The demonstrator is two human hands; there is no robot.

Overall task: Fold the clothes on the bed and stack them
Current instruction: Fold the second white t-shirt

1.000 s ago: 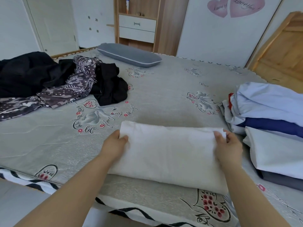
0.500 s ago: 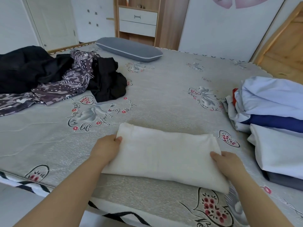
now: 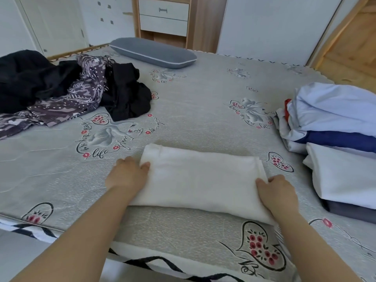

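Note:
A white garment (image 3: pixel 201 180), folded into a wide rectangle, lies flat on the bed (image 3: pixel 203 102) near its front edge. My left hand (image 3: pixel 128 176) grips the garment's left edge, thumb on top of the cloth. At the right edge my right hand (image 3: pixel 276 190) pinches the cloth, thumb on top. A stack of folded clothes (image 3: pixel 341 143) in pale blue, navy, white and grey stands to the right of the garment. Unfolded clothes lie at the back left: a black heap (image 3: pixel 30 78), a purple patterned piece (image 3: pixel 77 98) and another black piece (image 3: pixel 126 94).
A grey pillow (image 3: pixel 152 51) lies at the head of the bed. Behind it stand a wooden cabinet with white drawers (image 3: pixel 162 17) and a white wardrobe. A wooden board (image 3: pixel 345 47) leans at the back right. The bed's front edge runs just below my forearms.
My right hand has slid from the garment's far right corner back along the right edge towards me. My left hand stays at the left edge. The view has tilted down.

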